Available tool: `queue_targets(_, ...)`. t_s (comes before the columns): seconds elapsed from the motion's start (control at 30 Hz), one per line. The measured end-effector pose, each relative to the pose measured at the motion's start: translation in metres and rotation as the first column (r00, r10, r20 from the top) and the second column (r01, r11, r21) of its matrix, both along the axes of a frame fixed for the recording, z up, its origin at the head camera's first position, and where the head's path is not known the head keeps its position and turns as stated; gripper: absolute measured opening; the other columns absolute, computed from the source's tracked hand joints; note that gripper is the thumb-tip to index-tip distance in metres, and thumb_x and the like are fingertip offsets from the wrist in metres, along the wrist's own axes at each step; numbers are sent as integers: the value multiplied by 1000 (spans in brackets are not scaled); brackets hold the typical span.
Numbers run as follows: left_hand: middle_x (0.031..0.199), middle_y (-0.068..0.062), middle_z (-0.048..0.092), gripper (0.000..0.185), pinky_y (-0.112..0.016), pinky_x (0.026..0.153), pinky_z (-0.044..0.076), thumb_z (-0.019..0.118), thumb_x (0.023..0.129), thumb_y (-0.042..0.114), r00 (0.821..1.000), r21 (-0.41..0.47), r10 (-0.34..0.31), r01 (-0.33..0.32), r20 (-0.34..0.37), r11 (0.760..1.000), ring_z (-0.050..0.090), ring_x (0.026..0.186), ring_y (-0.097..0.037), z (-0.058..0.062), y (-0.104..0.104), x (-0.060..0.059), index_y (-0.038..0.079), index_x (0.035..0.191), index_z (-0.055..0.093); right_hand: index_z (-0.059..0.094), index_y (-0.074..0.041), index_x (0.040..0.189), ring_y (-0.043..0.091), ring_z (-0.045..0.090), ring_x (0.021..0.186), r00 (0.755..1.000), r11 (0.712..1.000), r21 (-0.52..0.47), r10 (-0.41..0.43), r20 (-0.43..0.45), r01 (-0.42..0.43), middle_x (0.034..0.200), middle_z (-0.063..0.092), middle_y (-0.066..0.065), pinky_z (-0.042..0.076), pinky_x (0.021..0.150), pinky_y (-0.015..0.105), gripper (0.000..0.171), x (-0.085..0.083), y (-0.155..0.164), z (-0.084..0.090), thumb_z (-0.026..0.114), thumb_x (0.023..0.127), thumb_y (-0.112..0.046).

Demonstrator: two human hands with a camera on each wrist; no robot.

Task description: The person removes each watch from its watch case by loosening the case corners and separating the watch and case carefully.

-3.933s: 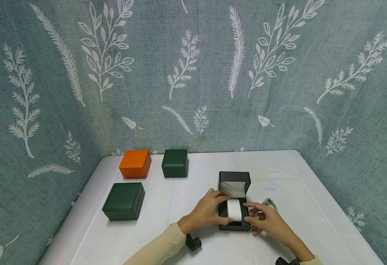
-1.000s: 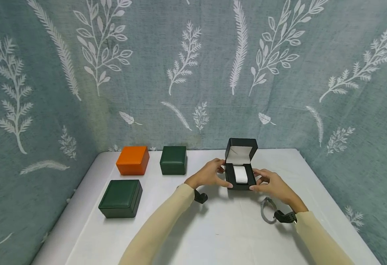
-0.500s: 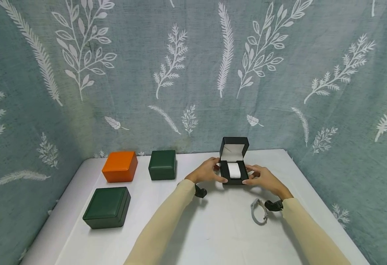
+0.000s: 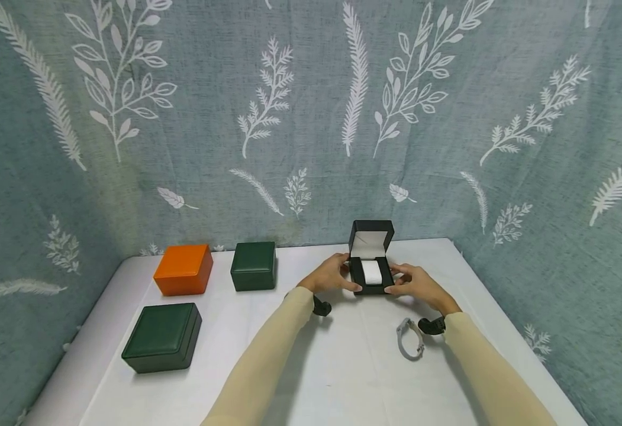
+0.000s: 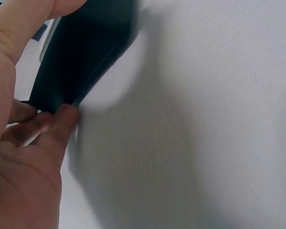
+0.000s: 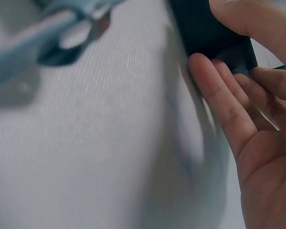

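Observation:
A black watch box [image 4: 373, 290] stands with its lid [image 4: 371, 226] raised, near the back of the table. Inside it sits a white watch cushion [image 4: 371, 272] with no watch round it. My left hand [image 4: 329, 276] grips the box's left side, thumb at the front corner and fingers behind. On the opposite side my right hand [image 4: 417, 287] holds the box the same way. In the right wrist view, fingertips [image 6: 200, 62] press along the dark wall of the box. A grey wristwatch [image 4: 400, 343], its band closed in a loop, lies on the white cloth near my right wrist.
An orange box [image 4: 183, 269] and a green box [image 4: 254, 266] stand at the back left, both shut. Nearer me on the left is a larger green box [image 4: 160, 337]. A patterned curtain [image 4: 321, 118] rises right behind the table's back edge.
Both hands have moved the open black box away from me, from beside the watch to the table's back. Over the last half second it barely moves; the head view shifts right.

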State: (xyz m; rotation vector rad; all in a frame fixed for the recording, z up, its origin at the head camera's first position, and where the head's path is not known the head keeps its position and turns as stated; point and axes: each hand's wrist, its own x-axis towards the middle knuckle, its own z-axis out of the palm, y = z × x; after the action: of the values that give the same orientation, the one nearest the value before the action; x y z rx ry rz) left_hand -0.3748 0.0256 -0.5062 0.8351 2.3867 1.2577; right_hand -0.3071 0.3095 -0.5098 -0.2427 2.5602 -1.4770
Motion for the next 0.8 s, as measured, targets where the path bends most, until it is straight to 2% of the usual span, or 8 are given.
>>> queue_targets(0.3, 129, -10, 60, 83, -37, 101, 48, 90, 81, 25, 998, 5, -26, 26, -51, 1000, 60, 115, -22, -4, 12, -5, 7, 151, 50, 41, 1, 155, 23, 67, 90, 999, 1000, -3, -27, 24, 27, 119, 61, 17, 58, 82, 37, 83, -2, 7, -3, 84, 88, -22)
queue_targets(0.37, 130, -11, 60, 83, -37, 102, 47, 90, 81, 25, 999, 1, -17, 17, -41, 1000, 59, 116, -23, -4, 12, -5, 5, 151, 49, 40, 1, 156, 23, 68, 90, 999, 1000, -12, -22, 30, 22, 118, 62, 19, 59, 82, 37, 83, -3, 7, -4, 84, 89, -21)
queue_targets(0.57, 145, -17, 54, 101, -38, 108, 45, 90, 81, 28, 1000, -5, 12, -12, -7, 1000, 57, 127, -27, -7, 12, -3, -4, 158, 33, 39, 3, 155, 21, 65, 95, 999, 999, -51, -13, 39, 15, 129, 60, 24, 59, 83, 38, 81, -4, 8, -5, 82, 90, -17)
queue_targets(0.8, 143, -17, 55, 96, -38, 108, 45, 88, 84, 32, 999, -39, -22, 20, -41, 999, 56, 128, -28, -5, 10, -6, -2, 157, 35, 43, 4, 154, 20, 66, 97, 999, 999, -30, -42, 33, 43, 133, 61, 22, 58, 84, 34, 79, -3, 8, -5, 82, 90, -20)
